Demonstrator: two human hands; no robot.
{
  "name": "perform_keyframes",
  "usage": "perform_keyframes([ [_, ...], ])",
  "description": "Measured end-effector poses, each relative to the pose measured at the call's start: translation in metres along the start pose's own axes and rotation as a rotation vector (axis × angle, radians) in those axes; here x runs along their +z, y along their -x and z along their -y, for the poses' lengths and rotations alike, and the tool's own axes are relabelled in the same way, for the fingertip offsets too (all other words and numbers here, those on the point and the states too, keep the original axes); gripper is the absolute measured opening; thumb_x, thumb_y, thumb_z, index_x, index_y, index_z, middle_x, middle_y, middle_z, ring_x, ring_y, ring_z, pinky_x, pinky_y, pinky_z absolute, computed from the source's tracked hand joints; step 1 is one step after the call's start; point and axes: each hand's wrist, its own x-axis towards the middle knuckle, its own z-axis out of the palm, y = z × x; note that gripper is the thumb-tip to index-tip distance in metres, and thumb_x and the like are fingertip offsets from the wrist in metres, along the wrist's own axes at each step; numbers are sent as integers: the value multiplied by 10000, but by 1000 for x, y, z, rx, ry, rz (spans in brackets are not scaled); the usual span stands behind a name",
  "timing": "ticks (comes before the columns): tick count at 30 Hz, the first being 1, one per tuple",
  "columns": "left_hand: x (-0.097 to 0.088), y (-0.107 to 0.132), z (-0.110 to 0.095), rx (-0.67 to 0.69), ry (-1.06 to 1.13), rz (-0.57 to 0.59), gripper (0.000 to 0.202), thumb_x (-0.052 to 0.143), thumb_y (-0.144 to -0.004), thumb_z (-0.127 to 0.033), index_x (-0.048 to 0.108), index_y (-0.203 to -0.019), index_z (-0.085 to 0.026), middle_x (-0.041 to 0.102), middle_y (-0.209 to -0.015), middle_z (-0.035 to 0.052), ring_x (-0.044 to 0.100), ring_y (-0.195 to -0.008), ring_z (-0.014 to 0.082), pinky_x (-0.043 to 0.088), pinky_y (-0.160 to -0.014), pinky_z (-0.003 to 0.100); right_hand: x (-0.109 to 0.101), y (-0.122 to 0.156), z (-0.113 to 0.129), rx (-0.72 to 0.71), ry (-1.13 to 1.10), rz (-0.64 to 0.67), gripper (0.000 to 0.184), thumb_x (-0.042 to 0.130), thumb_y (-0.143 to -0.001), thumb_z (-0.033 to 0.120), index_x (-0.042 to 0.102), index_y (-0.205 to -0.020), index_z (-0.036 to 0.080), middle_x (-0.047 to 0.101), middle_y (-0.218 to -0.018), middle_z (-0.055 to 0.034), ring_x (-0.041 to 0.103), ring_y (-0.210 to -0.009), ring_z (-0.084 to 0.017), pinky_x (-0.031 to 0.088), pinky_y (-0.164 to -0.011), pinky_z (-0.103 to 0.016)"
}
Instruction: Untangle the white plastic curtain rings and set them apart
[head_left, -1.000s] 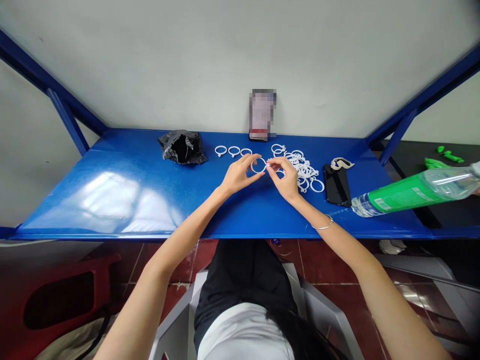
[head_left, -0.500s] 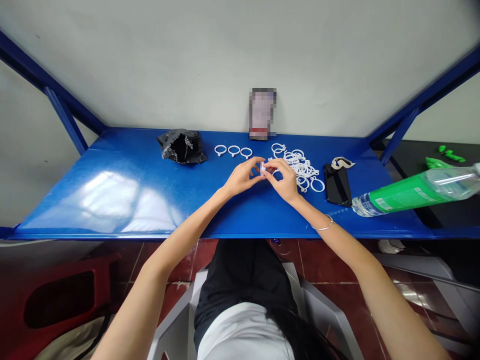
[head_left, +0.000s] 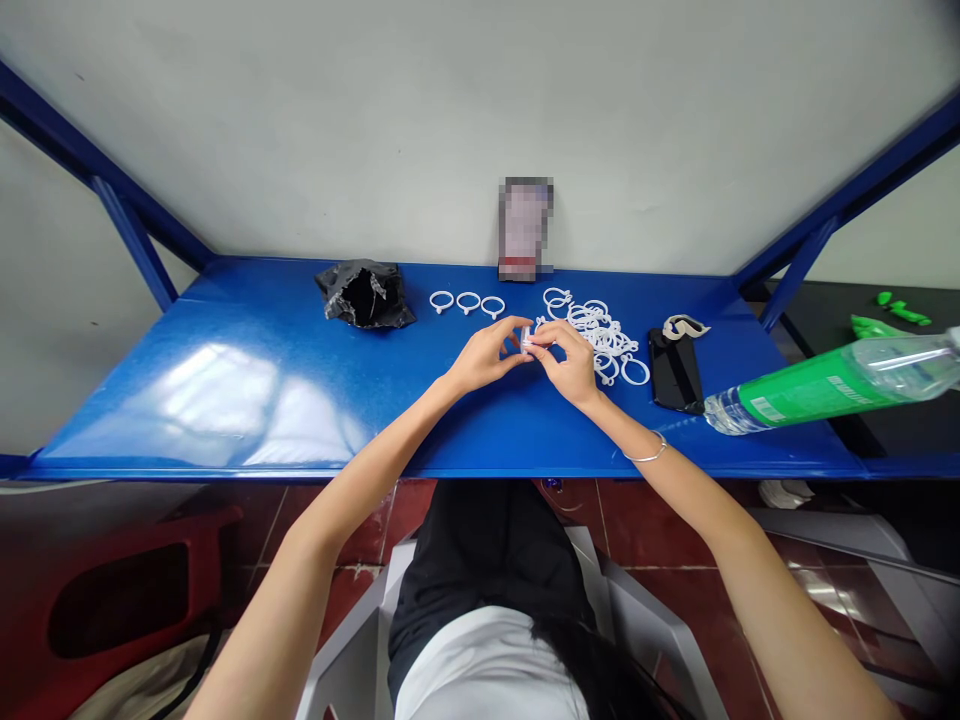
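Observation:
In the head view, both hands meet over the blue table and hold a small white plastic piece [head_left: 526,338]. My left hand [head_left: 484,355] grips it between thumb and fingertips from the left. From the right, my right hand [head_left: 568,358] pinches it, thumb against fingers. The fingers hide much of the piece, so its full shape does not show. Beyond my left hand lie three white curtain rings [head_left: 468,302] in a row, each with a small eyelet. A loose pile of white curtain rings [head_left: 596,325] lies just past my right hand.
A crumpled black plastic bag [head_left: 364,293] sits open at the back left. A blurred upright panel [head_left: 525,228] leans on the wall. To the right are a black phone [head_left: 676,372], a whitish rolled strip [head_left: 685,326] and a green-labelled bottle [head_left: 825,385] near the blue table's [head_left: 300,380] right end.
Both hands stay almost in place, still holding the white piece. The fingers and the piece have shifted very slightly; the rings on the table have not visibly moved.

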Motion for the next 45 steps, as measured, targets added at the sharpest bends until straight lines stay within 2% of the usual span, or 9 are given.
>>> perform_keyframes([
  [22, -1, 0, -1, -29, -19, 13, 544, 599, -901, -594, 551, -1231, -164, 696, -1064, 99, 679, -837, 171, 525, -710, 261, 3, 3, -3, 44, -51, -37, 134, 678, -884, 236, 646, -754, 240, 678, -799, -9, 651, -780, -184, 530, -735, -356],
  [30, -2, 0, -2, -25, -45, 2, 559, 564, -910, -619, 544, -1227, -159, 698, -1029, 97, 675, -815, 168, 518, -693, 259, 1, 1, 0, 79, -58, -29, 119, 677, -890, 311, 672, -786, 252, 687, -825, -25, 647, -787, -197, 535, -743, -368],
  [36, -2, 1, -2, -33, -62, -8, 577, 535, -915, -639, 541, -1225, -153, 696, -1006, 94, 663, -783, 164, 511, -683, 263, -1, -1, 4, 116, -35, 3, 129, 664, -892, 373, 679, -849, 252, 696, -870, -37, 619, -720, -179, 539, -709, -360],
  [45, -3, 2, -6, -32, -203, -48, 417, 582, -923, -461, 562, -1216, -165, 675, -1025, 63, 624, -757, 130, 487, -682, 235, -1, -2, 7, 98, -50, 36, 73, 618, -898, 304, 653, -920, 243, 690, -892, -38, 630, -749, -183, 541, -736, -360],
])
